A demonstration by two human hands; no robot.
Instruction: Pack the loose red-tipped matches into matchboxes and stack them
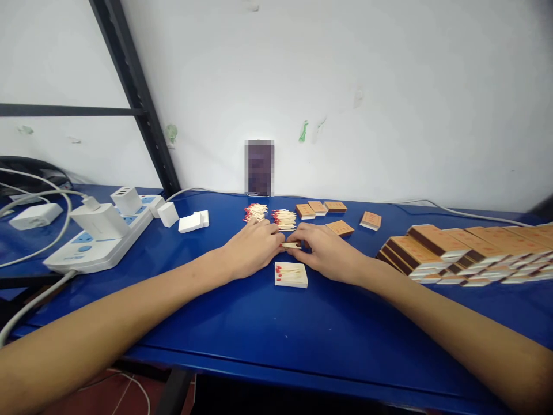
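My left hand (pixel 254 249) and my right hand (pixel 325 249) meet at the middle of the blue table, fingers bent. Both sets of fingertips close on a small bunch of matchsticks (pixel 291 245), one hand at each end; the left fingers hide part of it. Just in front of the hands lies a white matchbox tray (pixel 294 283), open at the top, with several red-tipped matches inside. Behind my hands are two loose match piles, a left pile (pixel 256 212) and a right pile (pixel 284 219).
Matchboxes (pixel 340 228) lie behind my right hand, and a large matchbox stack (pixel 453 251) stands at right. A power strip (pixel 101 248) with chargers and cables is at left, near white adapters (pixel 192 222). A phone (pixel 260 168) leans on the wall.
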